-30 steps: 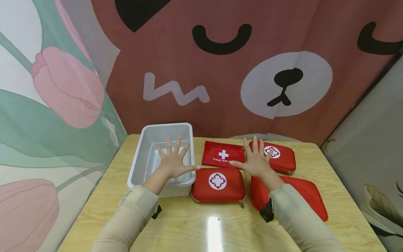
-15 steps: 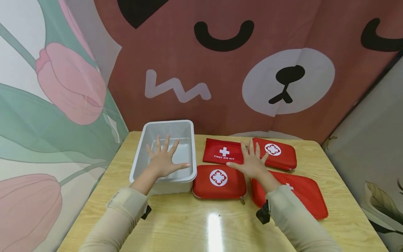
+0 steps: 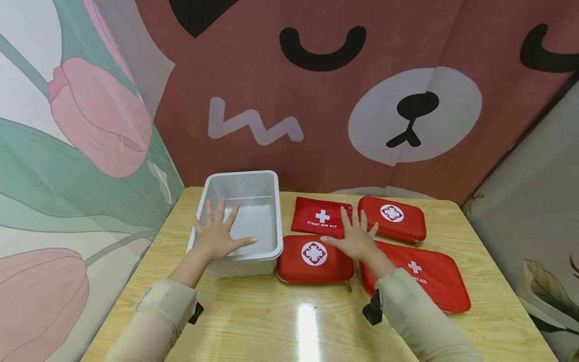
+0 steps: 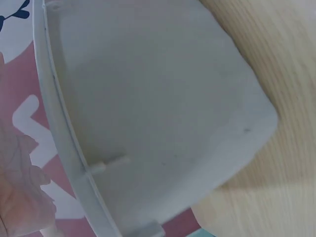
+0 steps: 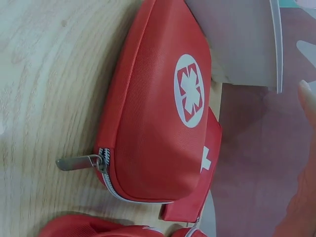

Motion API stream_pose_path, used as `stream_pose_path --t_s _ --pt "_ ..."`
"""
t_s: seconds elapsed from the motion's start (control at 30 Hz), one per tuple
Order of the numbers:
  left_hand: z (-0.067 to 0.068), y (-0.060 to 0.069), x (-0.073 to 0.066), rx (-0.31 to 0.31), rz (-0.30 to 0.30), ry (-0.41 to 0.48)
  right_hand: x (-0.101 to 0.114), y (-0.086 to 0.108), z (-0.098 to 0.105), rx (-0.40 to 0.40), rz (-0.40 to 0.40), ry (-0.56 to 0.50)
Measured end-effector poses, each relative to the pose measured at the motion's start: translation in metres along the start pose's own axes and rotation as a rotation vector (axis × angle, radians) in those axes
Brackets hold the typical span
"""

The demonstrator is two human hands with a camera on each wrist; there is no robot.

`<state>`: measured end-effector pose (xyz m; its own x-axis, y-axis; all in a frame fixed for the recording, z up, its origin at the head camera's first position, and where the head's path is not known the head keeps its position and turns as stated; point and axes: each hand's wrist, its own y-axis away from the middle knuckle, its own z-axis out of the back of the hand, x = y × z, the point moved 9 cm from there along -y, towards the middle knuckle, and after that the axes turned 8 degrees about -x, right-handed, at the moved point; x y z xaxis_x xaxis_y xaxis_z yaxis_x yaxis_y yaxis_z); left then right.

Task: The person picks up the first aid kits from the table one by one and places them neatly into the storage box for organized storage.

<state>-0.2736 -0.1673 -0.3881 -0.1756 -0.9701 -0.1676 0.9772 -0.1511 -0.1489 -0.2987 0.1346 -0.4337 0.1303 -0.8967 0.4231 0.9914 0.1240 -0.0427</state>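
My left hand (image 3: 216,240) is held above the near left part of a pale grey plastic bin (image 3: 260,216), fingers spread wide and holding nothing. The bin's outer wall (image 4: 163,108) fills much of the left wrist view. With its fingers also spread, my right hand (image 3: 357,244) hovers over the red first aid cases. Nearest to it are a hard zip case (image 3: 294,261) with a round white cross emblem and a flat red pouch (image 3: 305,221) marked FIRST AID KIT. The right wrist view shows the zip case's metal zipper pull (image 5: 76,163). No contact shows at either hand.
Another red hard case (image 3: 409,226) lies at the back right. A larger flat red case (image 3: 445,281), partly covered by the right forearm, lies in front of it. Everything stands on a wooden table (image 3: 253,322) against a printed curtain (image 3: 316,166).
My left hand has moved left and nearer to me, uncovering more of the bin's inside. The right hand has shifted slightly left. Both hands remain spread; the cases and bin stay in place.
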Motion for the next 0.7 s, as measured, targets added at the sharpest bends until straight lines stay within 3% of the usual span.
stream_pose_path --t_s 0.4,0.7 --pt "-0.003 0.01 0.02 0.003 0.011 0.028 0.001 0.001 -0.013 0.012 0.014 0.024" --pt "-0.005 0.015 0.031 0.013 0.02 0.032 -0.001 0.007 -0.027 0.057 -0.026 -0.013"
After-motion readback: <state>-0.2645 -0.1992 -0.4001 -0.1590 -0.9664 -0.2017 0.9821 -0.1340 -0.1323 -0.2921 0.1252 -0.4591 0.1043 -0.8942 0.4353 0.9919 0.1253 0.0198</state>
